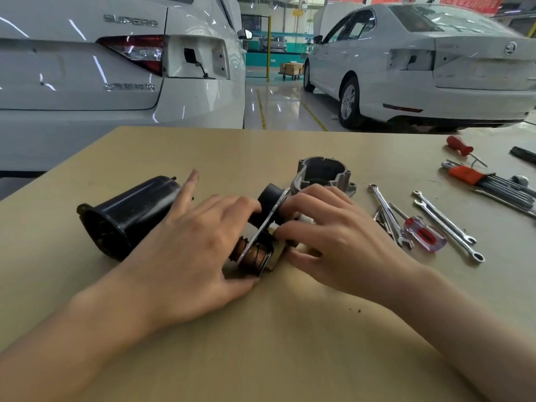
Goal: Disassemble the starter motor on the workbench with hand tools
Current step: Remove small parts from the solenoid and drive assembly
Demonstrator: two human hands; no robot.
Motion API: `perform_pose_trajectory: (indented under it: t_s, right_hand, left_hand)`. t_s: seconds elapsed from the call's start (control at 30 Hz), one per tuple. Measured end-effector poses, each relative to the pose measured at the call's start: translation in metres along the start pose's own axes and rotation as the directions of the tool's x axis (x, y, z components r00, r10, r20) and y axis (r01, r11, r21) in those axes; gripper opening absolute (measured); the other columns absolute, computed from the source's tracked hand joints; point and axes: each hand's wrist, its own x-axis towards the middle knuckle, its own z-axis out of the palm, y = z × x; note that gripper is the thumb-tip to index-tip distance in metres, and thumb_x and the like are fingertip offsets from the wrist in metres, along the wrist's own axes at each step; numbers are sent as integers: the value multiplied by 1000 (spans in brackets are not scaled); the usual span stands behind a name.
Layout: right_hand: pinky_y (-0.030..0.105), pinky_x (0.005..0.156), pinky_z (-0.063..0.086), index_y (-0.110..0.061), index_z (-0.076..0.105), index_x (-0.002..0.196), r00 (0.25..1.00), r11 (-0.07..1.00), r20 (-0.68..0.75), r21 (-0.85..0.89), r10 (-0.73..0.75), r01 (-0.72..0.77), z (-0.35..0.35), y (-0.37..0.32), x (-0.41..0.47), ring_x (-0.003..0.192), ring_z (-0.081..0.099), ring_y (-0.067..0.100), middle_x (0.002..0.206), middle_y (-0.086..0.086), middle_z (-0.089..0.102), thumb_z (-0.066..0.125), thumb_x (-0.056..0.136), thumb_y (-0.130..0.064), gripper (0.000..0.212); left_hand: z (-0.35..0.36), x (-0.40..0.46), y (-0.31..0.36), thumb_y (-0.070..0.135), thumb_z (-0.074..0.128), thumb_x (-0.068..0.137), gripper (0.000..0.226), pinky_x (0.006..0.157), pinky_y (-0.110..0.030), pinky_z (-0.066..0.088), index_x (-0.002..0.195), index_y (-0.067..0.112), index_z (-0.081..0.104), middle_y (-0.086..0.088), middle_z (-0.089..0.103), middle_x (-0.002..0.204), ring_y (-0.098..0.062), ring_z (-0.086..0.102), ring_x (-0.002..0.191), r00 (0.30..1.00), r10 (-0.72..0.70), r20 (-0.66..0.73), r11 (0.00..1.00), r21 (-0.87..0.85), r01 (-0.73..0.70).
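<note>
A person works bare-handed at a tan workbench, and the partly stripped starter motor lies at its centre, right between the two hands. What remains is a short assembly: a copper-coloured wound core, a flat metal plate slanting across it, and a black cylinder at its far end. The left hand comes in from seven o'clock, its fingers curled over the black cylinder and its thumb low beside the core, with the forefinger lifted straight and free. The right hand comes in from four o'clock, its fingertips pinching the plate's right side and some pale parts, too hidden to identify. The step seems to be easing the plate and end parts off the core; it would go best with the left hand holding the body steady while the right draws straight along the axis, without twisting, so nothing binds or springs loose. At nine o'clock of the assembly, touching the left hand, lies the removed black motor casing, open end toward the viewer. At one o'clock stands the grey aluminium nose housing. At three o'clock lie spanners and a clear-handled screwdriver; farther, at two o'clock, a red-handled screwdriver and a hex key set. Beyond the bench stand two white cars.
</note>
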Motion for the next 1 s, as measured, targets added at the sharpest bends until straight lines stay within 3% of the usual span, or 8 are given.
perform_pose_trajectory:
  t_s: [0.1, 0.2, 0.27, 0.37, 0.47, 0.73, 0.87, 1.0]
  right_hand:
    - [32, 74, 51, -12, 74, 89, 988, 958, 15, 243, 152, -151, -17, 8, -2, 82, 62, 17, 89, 2, 67, 75, 80, -23, 14]
    - [8, 56, 42, -21, 67, 74, 872, 853, -94, 279, 481, -440, -42, 33, -7, 59, 57, 3, 59, -11, 60, 73, 83, -28, 13]
    - [4, 52, 41, -25, 64, 69, 783, 776, 126, 107, 610, -622, -56, 55, -14, 53, 55, -7, 54, -11, 57, 70, 82, -27, 15]
    - [15, 51, 44, -28, 69, 62, 478, 622, 555, -94, 681, -777, -72, 72, -28, 47, 56, 3, 57, -1, 66, 77, 74, -26, 15]
    - [23, 44, 42, -25, 72, 69, 273, 547, 701, -198, 659, -813, -74, 67, -29, 40, 51, 12, 68, 6, 70, 77, 69, -20, 7]
    - [14, 39, 36, -31, 60, 78, 398, 704, 674, -261, 623, -660, -58, 60, -27, 42, 50, -1, 71, -6, 59, 73, 70, -26, 17]
    - [11, 35, 30, -32, 59, 68, 429, 763, 673, -328, 603, -557, -53, 56, -23, 45, 51, -5, 72, -8, 59, 71, 72, -29, 13]
    - [21, 49, 40, -29, 57, 67, 458, 807, 688, -338, 563, -484, -49, 57, -21, 66, 55, 6, 71, -7, 58, 69, 72, -30, 13]
  left_hand:
    - [3, 0, 3, 52, 57, 68, 62, 114, -47, 29, 119, 19, 46, 0, 55, 109, -19, 57, 100, 997, 48, -60, 999, -5, -49]
    - [4, -1, 7, 46, 64, 63, 69, 102, -33, 42, 124, 18, 49, -6, 48, 125, -23, 52, 106, 993, 89, -76, 996, -22, -91]
    - [4, -2, 9, 45, 65, 64, 62, 89, -30, 49, 120, 21, 54, -8, 48, 131, -24, 53, 108, 992, 112, -61, 993, -39, -114]
    - [5, -1, 9, 42, 67, 68, 40, 77, -28, 53, 100, 19, 62, -10, 54, 127, -24, 58, 105, 993, 109, -50, 994, -22, -111]
    - [5, -1, 8, 42, 68, 68, 33, 74, -26, 52, 90, 18, 63, -11, 56, 128, -23, 61, 103, 995, 89, -36, 996, -17, -89]
    - [3, -3, 8, 46, 65, 69, 30, 79, -23, 48, 89, 23, 63, -6, 54, 132, -17, 59, 107, 996, 85, -9, 996, -35, -85]
    - [4, -3, 7, 45, 67, 70, 29, 83, -26, 49, 89, 23, 63, -5, 53, 135, -17, 57, 111, 996, 84, -9, 993, -78, -85]
    - [3, -5, -2, 44, 72, 71, 30, 90, -26, 43, 94, 26, 63, -2, 47, 143, -17, 55, 116, 994, 100, 41, 984, -151, -92]
